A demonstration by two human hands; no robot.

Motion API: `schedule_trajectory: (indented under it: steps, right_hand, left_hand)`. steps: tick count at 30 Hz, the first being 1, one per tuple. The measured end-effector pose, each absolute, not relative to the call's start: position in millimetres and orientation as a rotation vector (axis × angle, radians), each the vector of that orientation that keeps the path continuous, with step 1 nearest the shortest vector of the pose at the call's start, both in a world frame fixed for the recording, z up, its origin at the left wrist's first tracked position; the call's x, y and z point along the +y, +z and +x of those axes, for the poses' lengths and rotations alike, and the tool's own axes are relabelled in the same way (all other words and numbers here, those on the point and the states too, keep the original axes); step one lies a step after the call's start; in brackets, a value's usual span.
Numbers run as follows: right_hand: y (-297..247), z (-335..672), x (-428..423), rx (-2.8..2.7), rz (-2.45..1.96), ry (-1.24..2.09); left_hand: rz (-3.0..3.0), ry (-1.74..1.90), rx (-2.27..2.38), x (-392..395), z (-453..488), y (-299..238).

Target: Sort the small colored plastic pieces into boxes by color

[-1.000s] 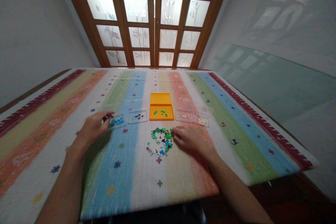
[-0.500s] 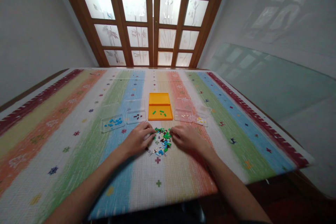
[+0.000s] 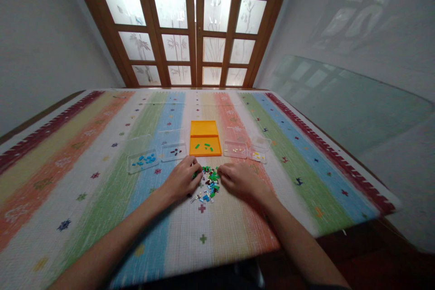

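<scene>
A loose pile of small plastic building bricks [image 3: 211,186], green, blue, brown and white, lies on the cloth between my hands. At its left edge my left hand [image 3: 181,179] is closed, with a small green brick [image 3: 195,175] showing between thumb and fingers. My right hand [image 3: 241,180] rests at the pile's right edge, fingers curled together; its fingertips touch the green bricks, and what they hold is hidden. Just beyond stands an open orange case [image 3: 205,152] with several green bricks in its near half.
Left of the case are clear boxes, one with blue bricks [image 3: 142,167] and one with dark brown bricks [image 3: 174,157]. To its right, clear boxes hold whitish pieces [image 3: 235,156] and yellow pieces [image 3: 257,160]. A striped cloth [image 3: 102,217] covers the table.
My left hand's fingers have drawn together at the pile's edge, and a green brick now shows between them. My right hand has barely moved. The whole view has shifted slightly.
</scene>
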State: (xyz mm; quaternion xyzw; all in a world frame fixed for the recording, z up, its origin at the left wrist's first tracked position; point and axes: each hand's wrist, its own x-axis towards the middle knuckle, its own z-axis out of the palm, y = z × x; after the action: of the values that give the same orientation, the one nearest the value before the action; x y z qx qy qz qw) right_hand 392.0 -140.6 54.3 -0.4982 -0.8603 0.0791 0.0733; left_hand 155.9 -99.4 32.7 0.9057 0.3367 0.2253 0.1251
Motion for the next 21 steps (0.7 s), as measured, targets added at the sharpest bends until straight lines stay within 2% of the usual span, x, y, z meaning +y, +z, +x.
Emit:
schedule_trajectory:
  steps: [21]
  right_hand:
    - [46, 394, -138, -2.600, -1.452, 0.209]
  left_hand:
    - [2.646, 0.643, 1.025, -99, 168, 34]
